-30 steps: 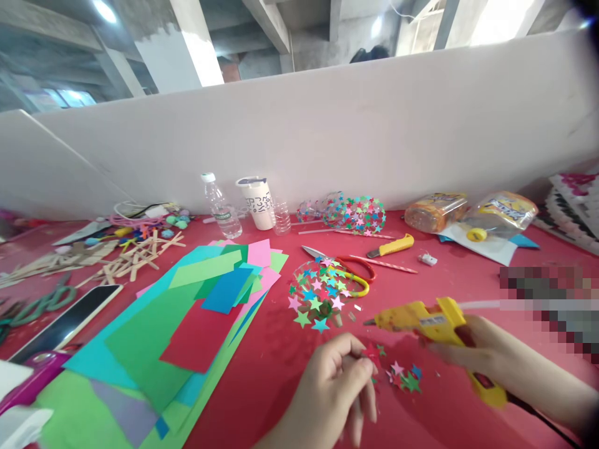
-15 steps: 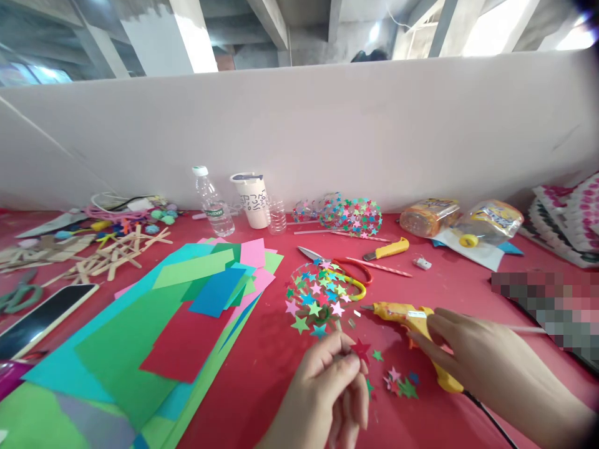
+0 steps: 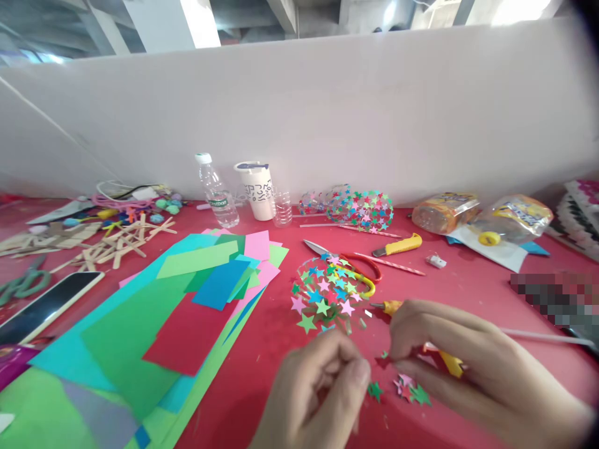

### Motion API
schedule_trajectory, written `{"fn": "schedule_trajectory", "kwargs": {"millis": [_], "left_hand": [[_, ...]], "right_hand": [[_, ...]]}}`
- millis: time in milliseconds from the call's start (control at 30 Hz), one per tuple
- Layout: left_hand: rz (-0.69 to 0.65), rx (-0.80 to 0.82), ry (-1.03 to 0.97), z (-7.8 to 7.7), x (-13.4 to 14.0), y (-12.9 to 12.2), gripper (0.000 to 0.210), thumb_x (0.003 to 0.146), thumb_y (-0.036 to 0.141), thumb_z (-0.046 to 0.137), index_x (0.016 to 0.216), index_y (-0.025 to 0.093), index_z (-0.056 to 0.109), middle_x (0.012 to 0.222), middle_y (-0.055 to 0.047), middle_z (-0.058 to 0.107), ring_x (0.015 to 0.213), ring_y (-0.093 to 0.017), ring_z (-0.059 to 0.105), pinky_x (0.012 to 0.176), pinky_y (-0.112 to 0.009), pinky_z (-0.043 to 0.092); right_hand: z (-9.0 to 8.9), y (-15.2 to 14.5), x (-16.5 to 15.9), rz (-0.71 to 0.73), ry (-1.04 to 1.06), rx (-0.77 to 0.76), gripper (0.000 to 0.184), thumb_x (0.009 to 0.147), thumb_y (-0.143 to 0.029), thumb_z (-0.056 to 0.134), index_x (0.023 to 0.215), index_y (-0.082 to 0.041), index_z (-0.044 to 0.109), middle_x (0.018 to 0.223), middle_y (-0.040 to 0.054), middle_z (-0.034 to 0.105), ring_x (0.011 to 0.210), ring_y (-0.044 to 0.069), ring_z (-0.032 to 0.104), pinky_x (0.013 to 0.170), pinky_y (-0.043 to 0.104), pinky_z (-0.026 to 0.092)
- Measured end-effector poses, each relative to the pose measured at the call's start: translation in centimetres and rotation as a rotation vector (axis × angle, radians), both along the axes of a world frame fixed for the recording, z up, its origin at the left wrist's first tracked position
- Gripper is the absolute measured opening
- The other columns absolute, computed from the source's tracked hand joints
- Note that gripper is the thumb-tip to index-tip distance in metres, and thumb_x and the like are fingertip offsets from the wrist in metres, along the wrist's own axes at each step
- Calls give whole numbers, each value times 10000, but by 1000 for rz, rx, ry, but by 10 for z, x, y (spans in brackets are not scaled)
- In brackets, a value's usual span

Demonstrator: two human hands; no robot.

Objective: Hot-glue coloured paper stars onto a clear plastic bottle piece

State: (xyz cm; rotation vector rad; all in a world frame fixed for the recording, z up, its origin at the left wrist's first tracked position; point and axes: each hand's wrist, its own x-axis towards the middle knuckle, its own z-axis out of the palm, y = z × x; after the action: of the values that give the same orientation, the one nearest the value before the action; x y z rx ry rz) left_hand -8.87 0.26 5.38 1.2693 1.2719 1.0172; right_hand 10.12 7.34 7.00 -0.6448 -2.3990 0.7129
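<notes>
A rounded, clear plastic piece covered with multicoloured paper stars [image 3: 324,285] is placed just right of the centre of the frame, on a red tabletop [image 3: 243,368]. No clear long axis is shown by its outline. From the left hand [image 3: 311,393], at the lower centre, it is reached straight up the frame, with the fingers lying just below its lower edge. From the right hand [image 3: 468,368], at the lower right, it is found up and to the left, farther off, so the left hand is the nearer one.

The left fingers are curled inward and the thumb is brought toward the forefinger; whether anything is pinched cannot be told. The right hand is blurred, its fingers bent and pointed left, and whether anything is held there cannot be told either.

A yellow plastic glue gun [image 3: 452,363] is partly covered by the right hand; its long axis is slanted, nozzle toward the star-covered piece. A small heap of loose paper stars [image 3: 408,391] is seen by the right thumb, and a single green paper star [image 3: 375,391] is left lying between the hands.
</notes>
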Motion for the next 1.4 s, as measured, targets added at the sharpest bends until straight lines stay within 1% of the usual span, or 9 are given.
{"fn": "schedule_trajectory", "kwargs": {"millis": [67,100,167,267,367,700,933,1067,1400], "left_hand": [[197,501,435,1,-8,-1,132,874,216,495,762,220,564,609,9,529,555,-120,510,517,-236,416],[242,675,605,-1,-11,0,87,848,157,529,837,214,593,738,-25,591,696,-149,572,632,-271,470],[274,839,853,-8,-15,6,180,801,115,588,958,198,618,1057,-102,608,1007,-231,573,859,-384,476],[249,823,1003,-21,-15,16,220,786,181,632,1006,190,633,1344,-144,468,1273,-326,411,1047,-545,341],[222,790,1017,-29,-11,22,238,789,207,631,1026,195,635,1416,-141,400,1328,-340,348,1088,-595,278],[229,711,859,-42,-8,21,271,767,61,556,989,213,585,1440,-105,375,1345,-314,351,1053,-516,396],[300,683,806,-46,-2,22,215,777,96,541,925,239,603,1408,-82,447,1305,-312,407,1072,-562,350],[292,680,809,-47,-2,22,226,763,83,537,913,242,595,1406,-78,453,1307,-307,401,1092,-577,311],[251,675,805,-46,-2,21,226,799,62,500,900,252,568,1428,-33,413,1317,-264,381,1109,-548,294]], "right_hand": [[2,5,-2,-41,-57,-5,95,936,-164,513,860,-218,533,761,-33,583,631,78,537,575,174,431],[2,7,-4,-49,-85,5,99,938,-162,511,862,-218,540,761,-32,580,634,84,529,579,181,424],[-2,12,-8,-42,-125,44,95,934,-159,513,872,-216,556,769,-22,582,661,101,526,612,201,427],[-12,15,-15,-25,-115,115,99,929,-162,505,864,-201,570,748,-4,593,663,125,533,635,233,441],[-19,16,-19,-31,-73,187,130,935,-158,481,866,-190,586,723,12,613,634,136,565,608,244,452],[-23,21,-18,-14,-32,426,287,942,-105,411,742,-192,597,630,23,649,607,151,630,614,267,481],[-41,23,-20,-62,18,449,268,959,-142,390,795,-223,587,635,11,652,603,156,655,648,286,494],[-38,21,-17,-66,-47,506,303,965,-145,364,800,-236,601,643,18,669,596,163,662,592,287,492],[-31,23,-14,34,-157,479,272,982,-180,384,830,-216,606,698,23,693,653,171,671,565,293,462]]}}
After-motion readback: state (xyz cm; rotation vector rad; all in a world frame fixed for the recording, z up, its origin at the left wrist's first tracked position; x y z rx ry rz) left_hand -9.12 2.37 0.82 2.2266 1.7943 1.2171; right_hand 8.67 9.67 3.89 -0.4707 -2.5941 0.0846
